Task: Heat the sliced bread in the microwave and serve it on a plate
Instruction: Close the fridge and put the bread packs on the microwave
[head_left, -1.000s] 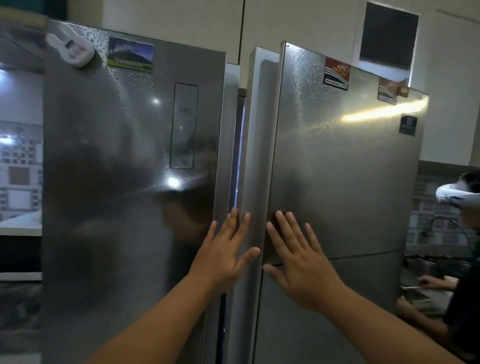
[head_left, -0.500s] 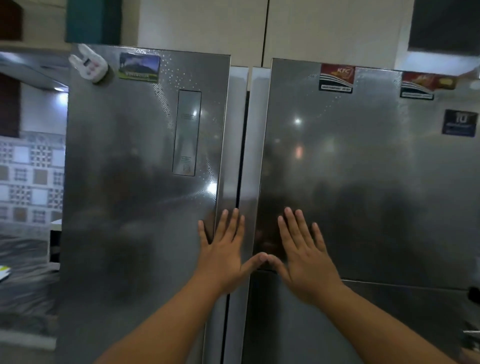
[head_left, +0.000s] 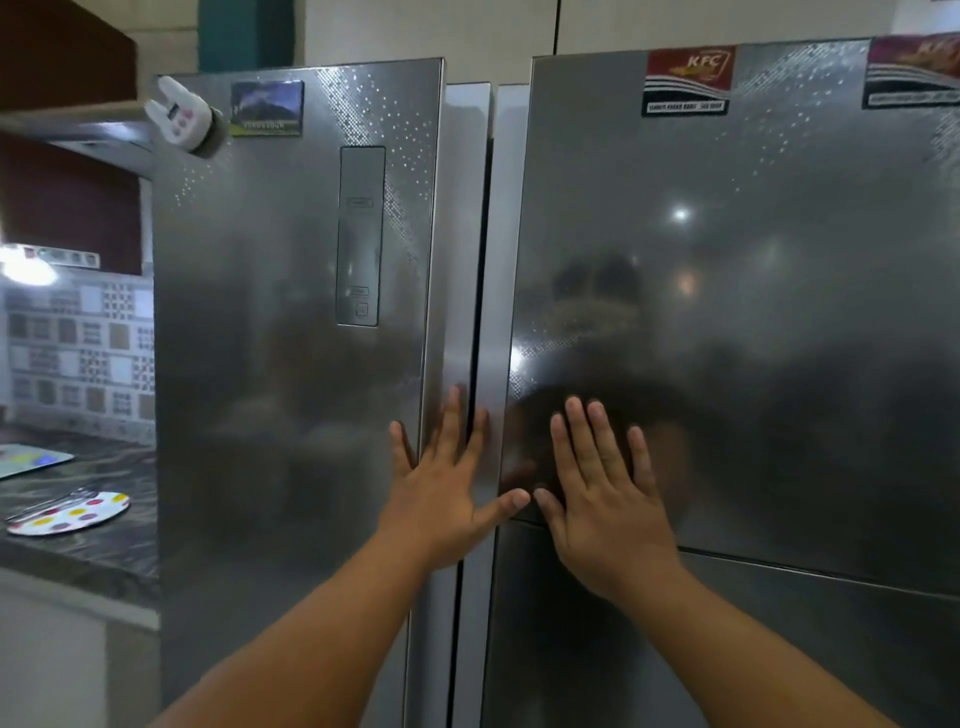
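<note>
Both hands lie flat on a steel fridge (head_left: 291, 415) with two doors. The left hand (head_left: 441, 499) has straight, spread fingers on the inner edge of the left door (head_left: 260, 467), one fingertip across the dark seam (head_left: 475, 312). The right hand (head_left: 602, 499) is likewise wide and flat on the right door (head_left: 753, 338), holding nothing. The two thumbs nearly touch at the seam.

No bread and no microwave can be seen, so I cannot tell where the bread is. A dotted plate (head_left: 70, 512) sits on the bench (head_left: 78, 561) at the left, near the fridge, with what looks like cutlery lying across it; that is likely where the bread will be served.

The doors look shut and flush, so the step appears to be sealing the fridge. To do it well, press evenly with the palms close to the seam, where the gaskets meet, and check that the dark gap runs equally narrow from top to bottom. Watch the fingertip on the seam so it is not nipped. Push firmly but without a slam, since the magnets (head_left: 179, 114) at the top of the left door could slip. Then lift both hands straight off and turn left to the bench.
</note>
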